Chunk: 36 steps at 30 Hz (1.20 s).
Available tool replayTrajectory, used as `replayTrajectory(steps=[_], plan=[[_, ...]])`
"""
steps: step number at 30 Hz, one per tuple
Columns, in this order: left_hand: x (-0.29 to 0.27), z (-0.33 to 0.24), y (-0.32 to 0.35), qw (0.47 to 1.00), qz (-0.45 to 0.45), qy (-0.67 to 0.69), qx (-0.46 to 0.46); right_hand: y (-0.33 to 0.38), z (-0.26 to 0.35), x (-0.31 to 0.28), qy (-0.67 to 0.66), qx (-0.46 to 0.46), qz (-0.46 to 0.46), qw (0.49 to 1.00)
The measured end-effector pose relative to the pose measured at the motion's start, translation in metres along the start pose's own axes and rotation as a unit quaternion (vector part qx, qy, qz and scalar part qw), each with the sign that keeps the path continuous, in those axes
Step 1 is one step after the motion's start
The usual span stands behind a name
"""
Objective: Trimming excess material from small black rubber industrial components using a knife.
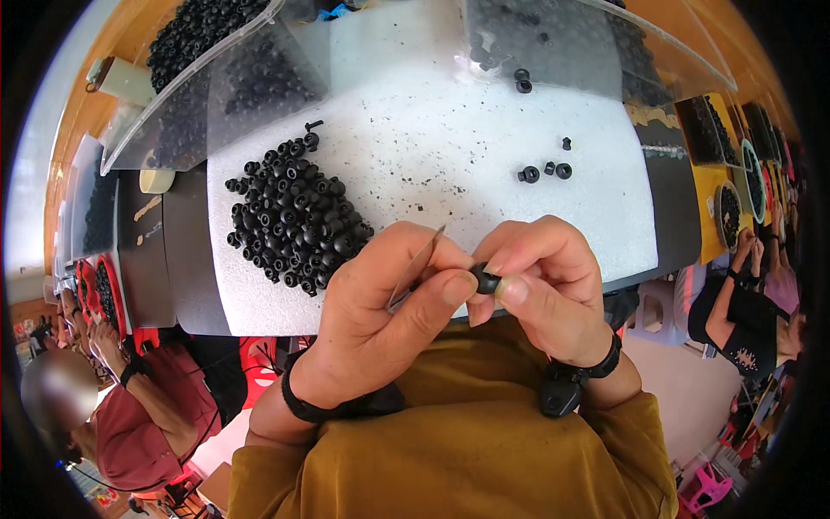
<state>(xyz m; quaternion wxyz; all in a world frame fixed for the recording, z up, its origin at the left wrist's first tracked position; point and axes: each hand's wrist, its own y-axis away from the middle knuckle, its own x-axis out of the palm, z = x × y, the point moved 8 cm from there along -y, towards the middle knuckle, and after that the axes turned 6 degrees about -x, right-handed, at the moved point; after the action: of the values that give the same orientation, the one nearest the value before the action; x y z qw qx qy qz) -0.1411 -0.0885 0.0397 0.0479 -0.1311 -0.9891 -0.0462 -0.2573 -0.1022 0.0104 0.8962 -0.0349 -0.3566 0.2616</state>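
My left hand [380, 303] and my right hand [553, 290] meet in front of my chest. Between their fingertips is a small, round, glossy black part [486, 278], pinched by my right thumb and fingers and touched by my left fingertips. A thin, pointed metal blade [417, 270] sticks up out of my closed left hand, between thumb and forefinger; its lower end is hidden. Left of my hands, a heap of similar black parts [294, 212] lies on a white foam sheet [389, 112]. A few loose black parts [564, 170] are on the sheet's right side.
Clear plastic bins [216, 95] full of black parts stand at the back left, with another clear bin [596, 52] at the back right. Black crumbs dot the sheet. Other people sit at the left [156, 406] and the right [735, 320], with trays near them.
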Motion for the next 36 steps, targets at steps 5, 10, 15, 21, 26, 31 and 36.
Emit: replayTrajectory(steps=[5,10,15,21,26,31,36], plan=[[-0.001,0.002,0.001,0.999,-0.034,-0.030,0.000,-0.004,0.005,0.005,0.032,-0.040,0.015,0.999],[-0.003,-0.008,0.004,0.971,-0.078,-0.218,0.060,-0.001,0.004,0.002,-0.018,-0.005,-0.018,1.000],[0.007,-0.015,0.008,0.916,-0.055,-0.373,0.138,0.000,0.004,0.003,-0.022,-0.015,-0.010,1.000],[0.010,-0.012,0.008,0.911,-0.058,-0.381,0.146,0.005,0.006,0.006,-0.049,-0.011,0.008,0.999],[0.012,-0.011,0.009,0.913,-0.049,-0.381,0.137,0.006,0.007,0.006,-0.043,-0.010,0.004,0.999],[0.016,-0.009,0.004,0.916,-0.053,-0.379,0.119,0.007,0.013,0.003,-0.007,-0.019,0.004,1.000],[0.010,-0.005,0.004,0.923,-0.076,-0.377,0.027,0.006,0.015,-0.002,0.043,-0.037,-0.016,0.998]])
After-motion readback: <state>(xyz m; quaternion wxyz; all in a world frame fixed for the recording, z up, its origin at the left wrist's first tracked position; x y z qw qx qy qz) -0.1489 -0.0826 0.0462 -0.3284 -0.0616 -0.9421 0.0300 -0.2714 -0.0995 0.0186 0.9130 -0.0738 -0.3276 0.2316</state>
